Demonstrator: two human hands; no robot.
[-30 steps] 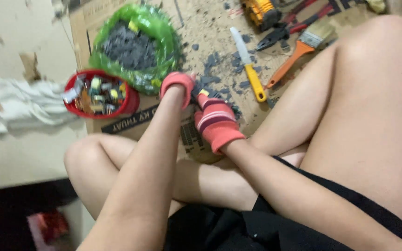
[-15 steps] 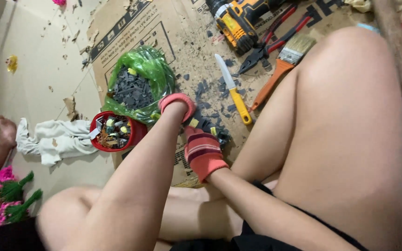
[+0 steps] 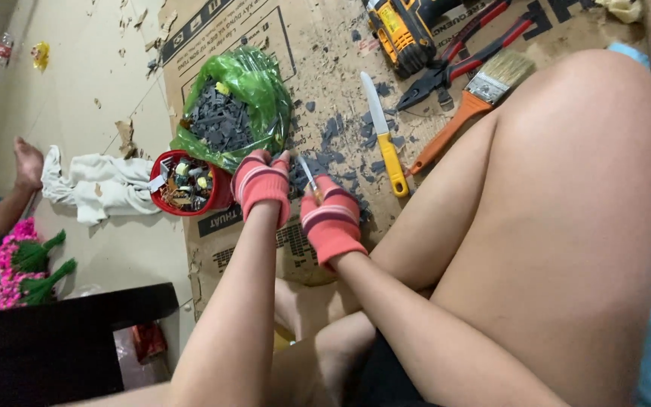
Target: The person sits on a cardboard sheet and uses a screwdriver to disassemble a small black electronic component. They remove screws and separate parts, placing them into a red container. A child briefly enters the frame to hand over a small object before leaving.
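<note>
A flattened brown cardboard box [image 3: 318, 53] with black printing lies under both gloved hands, spreading away beyond the left hand [image 3: 262, 185] and right hand [image 3: 331, 218]; a black-printed label panel [image 3: 295, 245] on it sits just below the wrists. Just beyond the left hand's fingertips sits a crumpled green plastic bag [image 3: 254, 83] of dark grey pieces; a small white tag [image 3: 155, 183] hangs at the far rim of the red bowl [image 3: 220, 197] beside that hand.

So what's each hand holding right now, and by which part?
The right hand grips a thin tool by its lower end, the metal tip pointing up. The left hand is closed beside it; what it holds cannot be told.
</note>
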